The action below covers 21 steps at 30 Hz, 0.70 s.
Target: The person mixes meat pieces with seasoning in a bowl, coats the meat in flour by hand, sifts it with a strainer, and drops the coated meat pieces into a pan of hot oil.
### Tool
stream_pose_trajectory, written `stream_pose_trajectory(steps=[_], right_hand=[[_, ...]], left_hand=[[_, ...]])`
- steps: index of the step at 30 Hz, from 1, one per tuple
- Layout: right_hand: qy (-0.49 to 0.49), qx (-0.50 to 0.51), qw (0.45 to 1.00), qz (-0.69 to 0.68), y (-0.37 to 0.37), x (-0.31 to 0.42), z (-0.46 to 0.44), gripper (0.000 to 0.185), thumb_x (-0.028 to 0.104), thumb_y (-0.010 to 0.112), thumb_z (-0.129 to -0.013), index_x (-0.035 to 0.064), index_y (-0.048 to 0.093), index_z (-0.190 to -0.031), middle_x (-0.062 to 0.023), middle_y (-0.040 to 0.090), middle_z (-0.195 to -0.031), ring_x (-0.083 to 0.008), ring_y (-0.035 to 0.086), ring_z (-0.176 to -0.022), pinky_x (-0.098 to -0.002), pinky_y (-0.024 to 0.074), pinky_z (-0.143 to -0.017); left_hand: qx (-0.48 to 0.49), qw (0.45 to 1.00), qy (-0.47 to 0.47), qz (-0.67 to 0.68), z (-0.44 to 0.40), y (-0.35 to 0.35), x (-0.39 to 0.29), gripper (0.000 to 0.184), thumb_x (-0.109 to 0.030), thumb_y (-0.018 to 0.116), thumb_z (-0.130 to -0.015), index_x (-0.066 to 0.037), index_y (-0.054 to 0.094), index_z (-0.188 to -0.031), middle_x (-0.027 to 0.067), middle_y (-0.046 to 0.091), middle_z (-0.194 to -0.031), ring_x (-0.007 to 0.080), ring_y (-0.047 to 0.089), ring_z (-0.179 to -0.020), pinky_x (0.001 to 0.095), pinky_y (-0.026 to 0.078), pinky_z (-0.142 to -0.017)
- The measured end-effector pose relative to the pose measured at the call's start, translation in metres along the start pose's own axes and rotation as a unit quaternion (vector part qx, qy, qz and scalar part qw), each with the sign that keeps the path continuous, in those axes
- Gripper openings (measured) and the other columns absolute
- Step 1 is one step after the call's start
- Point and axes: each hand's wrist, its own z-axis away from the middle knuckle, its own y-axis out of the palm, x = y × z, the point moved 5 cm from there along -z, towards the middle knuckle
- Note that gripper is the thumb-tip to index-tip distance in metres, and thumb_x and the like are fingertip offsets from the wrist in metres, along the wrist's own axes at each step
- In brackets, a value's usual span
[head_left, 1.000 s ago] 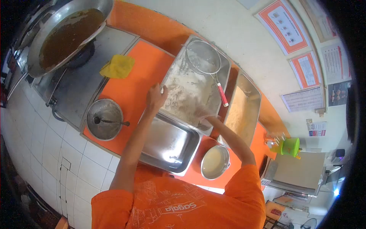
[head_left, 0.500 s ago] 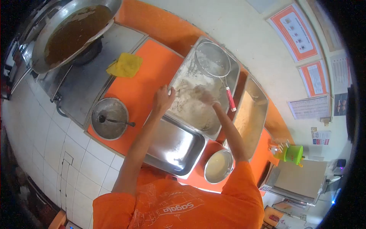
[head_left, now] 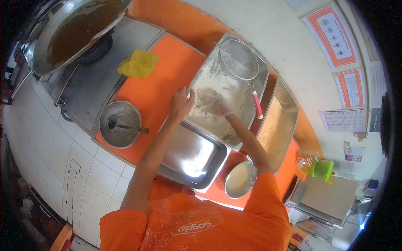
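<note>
My left hand (head_left: 181, 103) is closed on the left rim of a deep metal tray (head_left: 261, 90) holding white flour (head_left: 209, 81). Inside that tray my right hand (head_left: 217, 105) is down in the flour, coated with it and smeared by motion, so its fingers cannot be made out. A round strainer (head_left: 238, 59) with a red handle (head_left: 257, 105) rests across the tray's far right part. Just nearer to me than the flour tray is a shiny metal pan (head_left: 188, 152).
A bowl of pale liquid (head_left: 240, 180) stands close to my body. Rightward is a tray of orange-brown crumbs (head_left: 272, 125). At left are a metal bowl with a spoon (head_left: 120, 124), a yellow cloth (head_left: 139, 64) and a large wok of brown oil (head_left: 83, 31) on the stove.
My right hand has shifted left through the flour, closer to my left hand. My left hand keeps its place at the rim. The whole view has tilted slightly.
</note>
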Motion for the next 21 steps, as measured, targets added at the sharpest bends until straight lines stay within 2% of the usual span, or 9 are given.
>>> stream_pose_trajectory(steps=[3, 5, 7, 10, 14, 17, 18, 20, 21], right_hand=[[-0.023, -0.083, 0.995, 0.059, 0.065, -0.001, -0.014, 0.058, 0.04, 0.052, -0.088, 0.0129, 0.046, -0.138, -0.0126, 0.053, -0.127, -0.027, 0.048, -0.117, -0.0479, 0.0304, -0.103], [0.017, -0.02, 1.0, -0.016, 0.075, 0.013, -0.01, 0.055, 0.036, 0.054, -0.087, 0.0123, 0.047, -0.136, -0.0145, 0.056, -0.12, -0.0272, 0.053, -0.108, -0.0435, 0.0372, -0.097], [-0.099, -0.152, 0.974, -0.138, 0.058, 0.019, -0.005, 0.045, 0.024, 0.054, -0.087, 0.0101, 0.052, -0.129, -0.0144, 0.063, -0.1, -0.0241, 0.06, -0.08, -0.0348, 0.0482, -0.073], [-0.027, -0.065, 0.997, 0.039, 0.085, -0.038, -0.006, 0.038, 0.016, 0.056, -0.084, 0.0073, 0.057, -0.121, -0.0086, 0.065, -0.086, -0.0203, 0.058, -0.064, -0.0324, 0.0482, -0.06], [0.063, 0.041, 0.989, 0.131, 0.036, -0.056, 0.019, 0.032, 0.015, 0.057, -0.085, 0.0072, 0.062, -0.115, -0.0034, 0.066, -0.082, -0.0168, 0.058, -0.059, -0.0316, 0.0472, -0.054], [0.072, -0.047, 0.989, 0.122, 0.017, -0.044, 0.022, 0.025, 0.024, 0.06, -0.083, 0.0086, 0.064, -0.103, -0.0074, 0.066, -0.086, -0.0201, 0.063, -0.071, -0.0335, 0.0494, -0.065], [-0.004, -0.185, 0.961, 0.204, -0.03, 0.023, 0.013, 0.022, 0.024, 0.059, -0.081, 0.0087, 0.065, -0.096, -0.0103, 0.065, -0.083, -0.0232, 0.062, -0.072, -0.0358, 0.0491, -0.067], [-0.043, -0.225, 0.959, 0.164, -0.019, 0.062, 0.007, 0.026, 0.028, 0.06, -0.082, 0.0069, 0.063, -0.097, -0.0108, 0.065, -0.09, -0.0247, 0.061, -0.085, -0.0376, 0.047, -0.077], [-0.003, -0.129, 0.991, 0.043, 0.017, 0.045, 0.003, 0.034, 0.031, 0.061, -0.085, 0.0051, 0.061, -0.106, -0.0085, 0.066, -0.102, -0.0232, 0.061, -0.097, -0.0371, 0.0453, -0.086]], left_hand=[[0.034, 0.999, -0.013, 0.03, -0.003, 0.002, 0.006, 0.037, -0.031, 0.051, -0.09, 0.006, 0.056, -0.088, 0.0297, 0.06, -0.084, 0.0449, 0.062, -0.077, 0.0501, 0.05, -0.07], [0.047, 0.998, -0.028, 0.037, -0.002, 0.001, 0.007, 0.037, -0.031, 0.052, -0.09, 0.006, 0.055, -0.088, 0.0291, 0.06, -0.085, 0.0447, 0.061, -0.078, 0.0499, 0.05, -0.07], [0.047, 0.998, -0.024, 0.036, 0.0, 0.003, 0.004, 0.037, -0.031, 0.052, -0.09, 0.006, 0.055, -0.088, 0.0286, 0.06, -0.085, 0.0446, 0.061, -0.078, 0.0497, 0.05, -0.07], [0.023, 0.999, -0.011, 0.027, -0.006, 0.0, 0.007, 0.037, -0.031, 0.052, -0.09, 0.006, 0.056, -0.088, 0.0284, 0.061, -0.086, 0.0446, 0.061, -0.079, 0.0498, 0.05, -0.07], [0.032, 0.998, -0.025, 0.042, -0.003, 0.005, 0.009, 0.037, -0.031, 0.052, -0.09, 0.005, 0.056, -0.088, 0.029, 0.061, -0.087, 0.0446, 0.062, -0.081, 0.0499, 0.05, -0.071], [0.053, 0.997, -0.04, 0.04, 0.0, 0.0, 0.004, 0.037, -0.031, 0.051, -0.09, 0.005, 0.057, -0.089, 0.0296, 0.061, -0.087, 0.0444, 0.062, -0.082, 0.0499, 0.05, -0.072], [0.061, 0.996, -0.048, 0.039, -0.001, -0.002, 0.003, 0.037, -0.031, 0.051, -0.09, 0.006, 0.057, -0.089, 0.0298, 0.061, -0.087, 0.0444, 0.062, -0.082, 0.05, 0.05, -0.073], [0.042, 0.998, -0.019, 0.038, -0.002, 0.003, 0.01, 0.038, -0.031, 0.051, -0.09, 0.006, 0.057, -0.09, 0.0304, 0.061, -0.087, 0.0444, 0.062, -0.083, 0.0502, 0.05, -0.073], [0.033, 0.999, -0.002, 0.038, -0.002, 0.006, 0.01, 0.038, -0.031, 0.051, -0.091, 0.006, 0.057, -0.09, 0.0307, 0.061, -0.087, 0.0445, 0.062, -0.083, 0.0503, 0.05, -0.074]])
